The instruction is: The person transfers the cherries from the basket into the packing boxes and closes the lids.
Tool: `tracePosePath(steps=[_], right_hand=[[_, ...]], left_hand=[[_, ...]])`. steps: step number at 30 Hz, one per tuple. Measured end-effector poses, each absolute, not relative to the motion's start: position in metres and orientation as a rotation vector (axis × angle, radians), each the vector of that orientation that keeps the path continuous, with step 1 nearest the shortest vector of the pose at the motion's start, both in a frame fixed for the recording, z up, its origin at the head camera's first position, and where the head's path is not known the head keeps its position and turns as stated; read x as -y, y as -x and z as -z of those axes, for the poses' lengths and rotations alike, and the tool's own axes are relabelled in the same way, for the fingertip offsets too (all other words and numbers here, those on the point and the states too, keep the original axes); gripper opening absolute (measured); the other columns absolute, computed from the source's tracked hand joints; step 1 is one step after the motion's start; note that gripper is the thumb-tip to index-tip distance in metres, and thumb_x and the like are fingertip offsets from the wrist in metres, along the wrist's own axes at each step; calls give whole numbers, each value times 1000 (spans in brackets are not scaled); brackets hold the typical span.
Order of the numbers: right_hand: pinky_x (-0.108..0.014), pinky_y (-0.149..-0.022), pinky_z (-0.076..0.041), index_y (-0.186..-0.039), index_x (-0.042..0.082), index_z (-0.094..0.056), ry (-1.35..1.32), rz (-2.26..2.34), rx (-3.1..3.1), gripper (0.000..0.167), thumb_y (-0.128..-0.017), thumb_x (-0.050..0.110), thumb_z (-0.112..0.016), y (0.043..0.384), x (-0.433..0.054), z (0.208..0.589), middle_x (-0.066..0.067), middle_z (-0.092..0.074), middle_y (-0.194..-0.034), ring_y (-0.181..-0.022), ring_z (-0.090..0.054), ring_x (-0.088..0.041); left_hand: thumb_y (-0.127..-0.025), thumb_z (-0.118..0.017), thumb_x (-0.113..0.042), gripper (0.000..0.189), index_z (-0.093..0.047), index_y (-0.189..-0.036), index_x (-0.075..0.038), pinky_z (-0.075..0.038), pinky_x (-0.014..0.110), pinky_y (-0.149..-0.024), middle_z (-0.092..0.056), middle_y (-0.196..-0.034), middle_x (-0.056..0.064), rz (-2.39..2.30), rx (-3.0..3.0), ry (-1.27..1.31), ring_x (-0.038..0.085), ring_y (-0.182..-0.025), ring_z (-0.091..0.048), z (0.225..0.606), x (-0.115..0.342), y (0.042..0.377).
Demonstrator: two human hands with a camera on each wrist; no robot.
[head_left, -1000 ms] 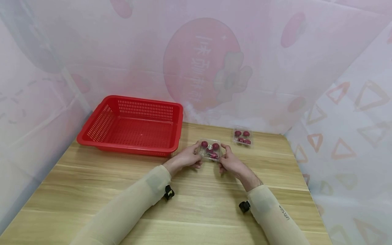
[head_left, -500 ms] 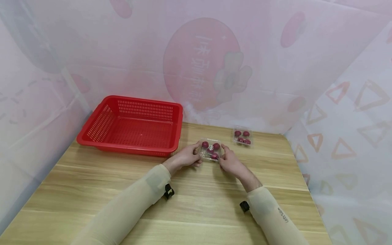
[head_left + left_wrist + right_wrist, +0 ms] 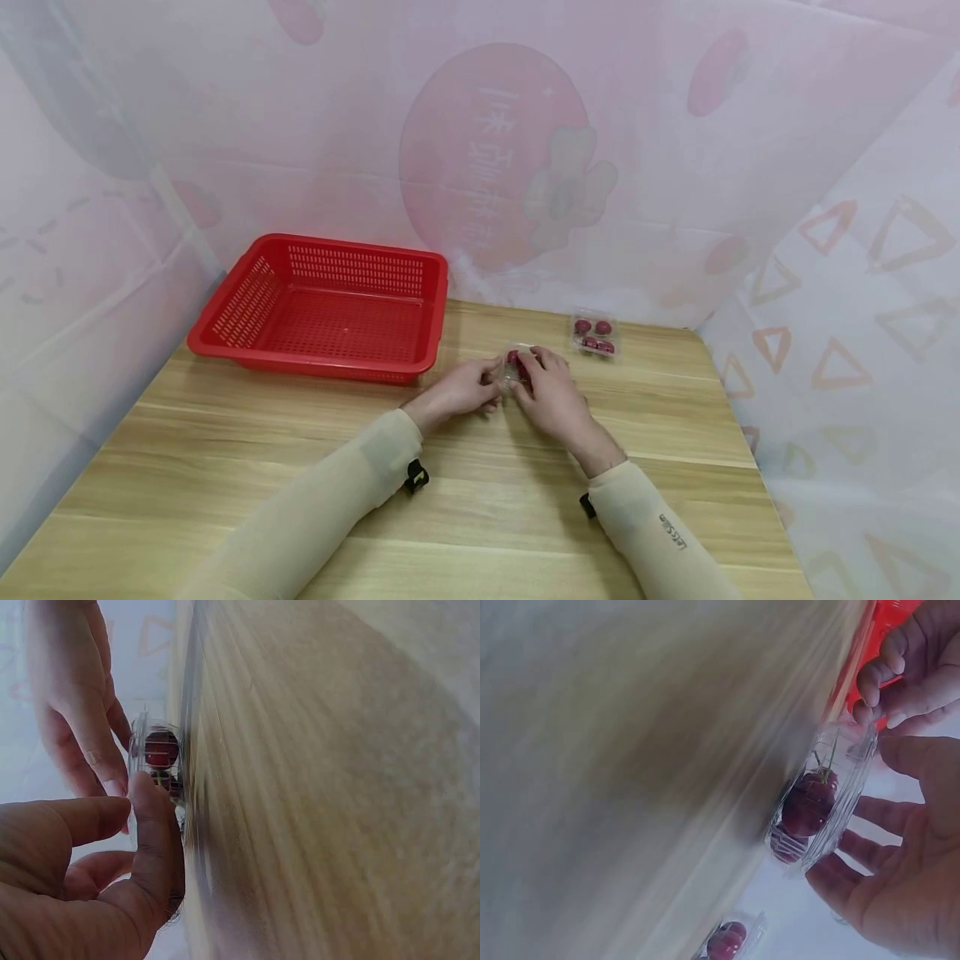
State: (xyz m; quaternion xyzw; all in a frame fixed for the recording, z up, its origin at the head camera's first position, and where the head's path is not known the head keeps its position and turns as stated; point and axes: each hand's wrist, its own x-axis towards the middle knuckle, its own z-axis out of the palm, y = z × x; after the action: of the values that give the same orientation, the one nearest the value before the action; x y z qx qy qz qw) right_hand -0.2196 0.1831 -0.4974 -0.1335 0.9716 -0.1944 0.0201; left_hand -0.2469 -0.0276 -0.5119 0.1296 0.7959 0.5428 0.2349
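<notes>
A small clear plastic clamshell box [image 3: 511,375] of dark red round fruits [image 3: 808,804] with thin green stems lies on the wooden table. Thumb and forefinger of my left hand [image 3: 467,388] pinch its left edge, as the left wrist view shows. My right hand [image 3: 557,402] lies over the lid, hiding much of the box in the head view. In the right wrist view its fingers [image 3: 881,814] are spread along the lid, loosely bent, with the fingertips right at the plastic. The lid lies over the fruits.
A red plastic basket [image 3: 318,364] with slotted walls stands at the back left. Behind my right hand, near the table's back edge, lies a second clear box [image 3: 595,333] of dark red fruits. Printed fabric walls [image 3: 652,208] close in the table [image 3: 480,517].
My right hand has left the box's right edge and moved left over its lid. My left hand stays at the left edge. The basket and second box have not moved.
</notes>
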Motion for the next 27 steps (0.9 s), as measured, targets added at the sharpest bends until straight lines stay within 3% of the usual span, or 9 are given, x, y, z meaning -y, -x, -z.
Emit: tracePosePath(steps=[6,7,12,14,21,27], right_hand=[[-68,-134,-51,-167,3,-59,317,501,-3076,70,-114,45,-78,219,-189,499,-27,-51,-178,-169,-45,-50],[-68,-135,-50,-166,2,-59,306,495,-3080,72,-113,46,-79,219,-191,499,-27,-52,-177,-170,-44,-51],[-69,-138,-46,-166,-2,-56,252,470,-3072,75,-112,43,-80,220,-205,498,-31,-48,-178,-171,-42,-53],[-71,-137,-46,-167,-3,-55,227,459,-3061,76,-111,42,-80,220,-212,496,-32,-46,-179,-171,-41,-54],[-74,-132,-50,-165,-6,-52,172,465,-3024,75,-111,38,-80,222,-234,491,-36,-46,-177,-166,-45,-58],[-80,-128,-50,-171,-6,-45,112,455,-2974,81,-110,37,-78,222,-250,484,-38,-39,-181,-169,-39,-59]], left_hand=[[-118,-65,-11,57,-54,-172,2,-70,31,-82,-80,-125,23,-1438,-2205,-427,22,-94,-80,506,29,245],[-119,-67,-18,55,-58,-170,0,-69,30,-84,-81,-128,20,-1423,-2234,-472,20,-97,-79,518,30,252],[-119,-68,-26,50,-67,-164,-5,-67,39,-109,-81,-147,17,-1293,-2374,-540,22,-124,-77,514,30,249],[-119,-68,-21,48,-67,-163,-4,-66,43,-115,-79,-151,18,-1273,-2383,-514,26,-132,-76,501,30,242],[-118,-69,-22,44,-71,-160,-7,-65,34,-96,-80,-146,14,-1293,-2405,-458,20,-117,-76,501,33,240],[-118,-67,-18,44,-71,-159,-4,-66,45,-115,-77,-155,17,-1272,-2459,-513,29,-136,-76,494,35,239]])
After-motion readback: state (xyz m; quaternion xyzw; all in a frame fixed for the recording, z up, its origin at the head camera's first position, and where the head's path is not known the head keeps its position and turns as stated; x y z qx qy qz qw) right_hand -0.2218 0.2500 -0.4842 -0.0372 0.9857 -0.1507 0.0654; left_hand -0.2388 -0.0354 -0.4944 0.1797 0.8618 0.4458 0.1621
